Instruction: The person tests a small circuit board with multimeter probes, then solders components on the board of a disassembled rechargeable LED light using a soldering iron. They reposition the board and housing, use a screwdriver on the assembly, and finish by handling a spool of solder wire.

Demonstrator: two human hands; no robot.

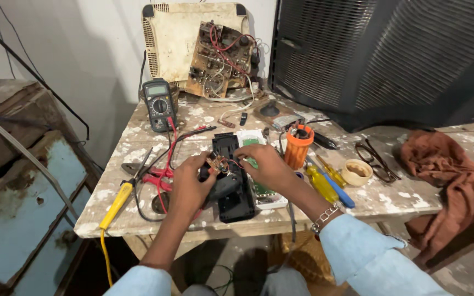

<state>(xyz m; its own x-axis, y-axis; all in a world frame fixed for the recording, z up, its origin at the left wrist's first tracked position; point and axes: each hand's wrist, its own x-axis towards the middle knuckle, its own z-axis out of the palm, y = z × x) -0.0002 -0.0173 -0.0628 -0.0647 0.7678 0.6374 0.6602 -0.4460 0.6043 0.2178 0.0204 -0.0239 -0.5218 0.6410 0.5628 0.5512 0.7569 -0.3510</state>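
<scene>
Paint-flecked table (412,203): both hands (190,183) (267,164) pinch small circuit board (219,163) (detail unclear).

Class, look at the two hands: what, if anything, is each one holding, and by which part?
Both the left hand and the right hand pinch a small circuit board by its opposite edges, above a black casing.

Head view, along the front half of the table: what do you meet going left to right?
Yellow-handled tool → left hand → black casing → right hand → orange cup → tape roll → eyeglasses → brown cloth.
</scene>
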